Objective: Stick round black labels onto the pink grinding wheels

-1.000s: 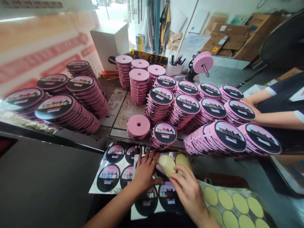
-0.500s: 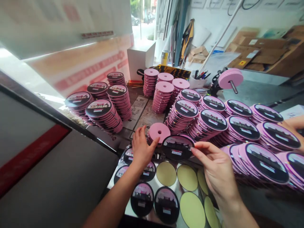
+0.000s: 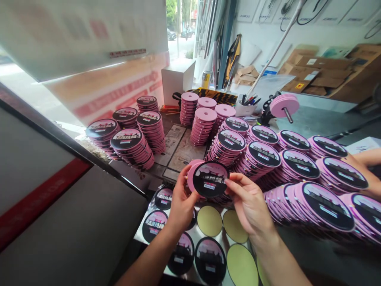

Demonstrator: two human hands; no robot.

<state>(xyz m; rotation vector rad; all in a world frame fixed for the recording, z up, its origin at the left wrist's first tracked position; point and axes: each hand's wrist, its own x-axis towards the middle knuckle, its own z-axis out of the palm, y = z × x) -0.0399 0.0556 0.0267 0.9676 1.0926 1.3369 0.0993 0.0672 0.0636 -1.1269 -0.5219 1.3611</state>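
My left hand (image 3: 182,204) grips a round pink spool (image 3: 190,178) by its edge, its fingers curled around the left side. In front of that spool, my right hand (image 3: 250,202) pinches the right edge of a round black-and-pink printed sticker (image 3: 210,180). The sticker overlaps most of the spool's face; whether the two touch I cannot tell. Below both hands lies a sticker sheet (image 3: 209,221), with several printed round labels on its left and bare yellowish circles on its right.
Labelled spool stacks (image 3: 127,139) stand at the left, with more labelled stacks (image 3: 264,153) at the right. Plain pink stacks (image 3: 206,115) are at the back, near a pen holder (image 3: 245,108) and a rod with pink discs (image 3: 284,105). Another person's hand (image 3: 361,169) is at the far right.
My left hand has closed from open beside the pink spool to gripping and tilting it up. My right hand has brought the sticker left, in front of the spool.
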